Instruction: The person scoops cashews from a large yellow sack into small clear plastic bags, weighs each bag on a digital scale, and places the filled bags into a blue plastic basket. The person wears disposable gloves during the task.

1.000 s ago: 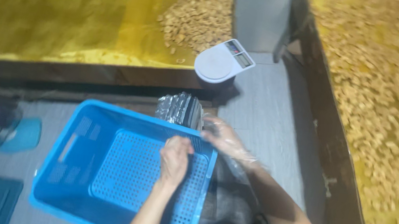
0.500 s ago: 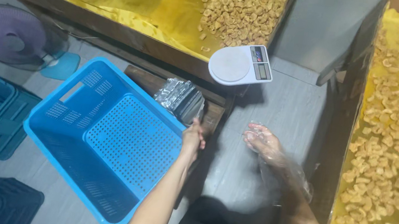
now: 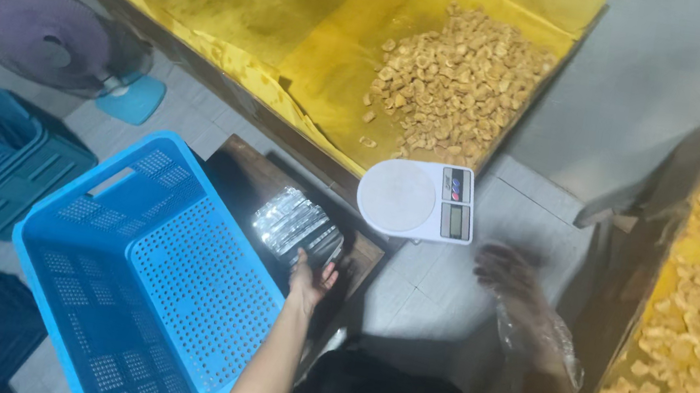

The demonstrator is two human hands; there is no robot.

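Pretty tight down there: bare floor (image 3: 430,282) is left open between the blue basket (image 3: 144,277) and the right-hand crate (image 3: 626,266), while the way forward is blocked by the white scale (image 3: 417,199) and shiny packets (image 3: 295,225).

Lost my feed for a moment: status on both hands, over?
Left hand open on the clear packets beside the blue basket. Right hand in a thin plastic glove, empty, near the white scale. Nothing between.

My left hand (image 3: 312,276) rests on a stack of shiny clear bags (image 3: 297,226) lying flat on a dark board. A crumpled clear plastic bag (image 3: 543,338) covers my right hand (image 3: 511,281).
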